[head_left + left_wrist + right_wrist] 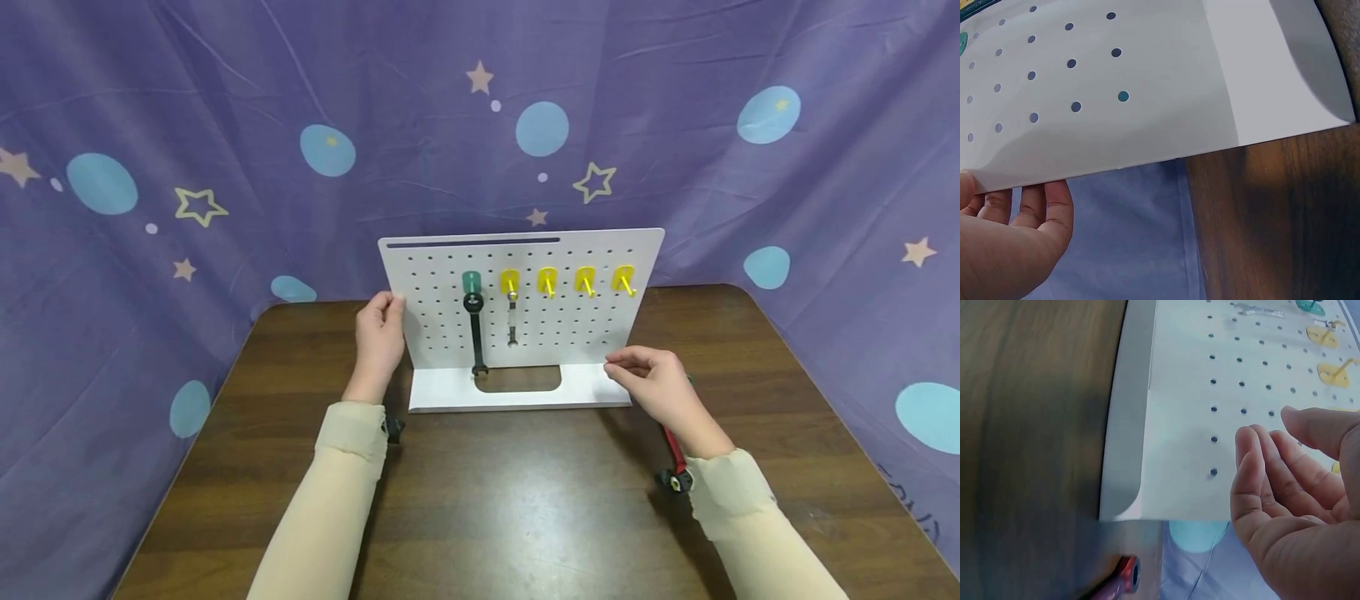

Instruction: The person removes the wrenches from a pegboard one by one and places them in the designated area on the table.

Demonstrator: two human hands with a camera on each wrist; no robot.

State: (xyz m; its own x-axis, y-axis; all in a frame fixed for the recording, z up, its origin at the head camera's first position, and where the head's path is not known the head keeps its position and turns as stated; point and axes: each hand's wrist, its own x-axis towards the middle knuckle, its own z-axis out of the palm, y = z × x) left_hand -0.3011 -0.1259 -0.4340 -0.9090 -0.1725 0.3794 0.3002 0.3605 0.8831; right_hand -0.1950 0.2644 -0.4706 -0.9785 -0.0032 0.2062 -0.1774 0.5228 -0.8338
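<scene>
A white pegboard stand (pixel 442 312) stands upright on the table. My left hand (pixel 378 337) grips its left edge, thumb in front and fingers behind, as the left wrist view shows. Beside the lower right of the board is my right hand (pixel 652 385), fingers loosely bent and nothing between them. From a green hook (pixel 471 282) hangs a black wrench (pixel 477 337). A small silver wrench (pixel 512 321) hangs on the leftmost yellow hook (pixel 510 280). The other yellow hooks (pixel 586 281) to the right carry nothing.
Partly behind my right wrist, a red tool (pixel 673 446) lies on the brown wooden table (pixel 517 517); its ring-like end (pixel 1132 575) shows in the right wrist view. A purple curtain (pixel 420 100) with stars and blue ovals hangs behind the table.
</scene>
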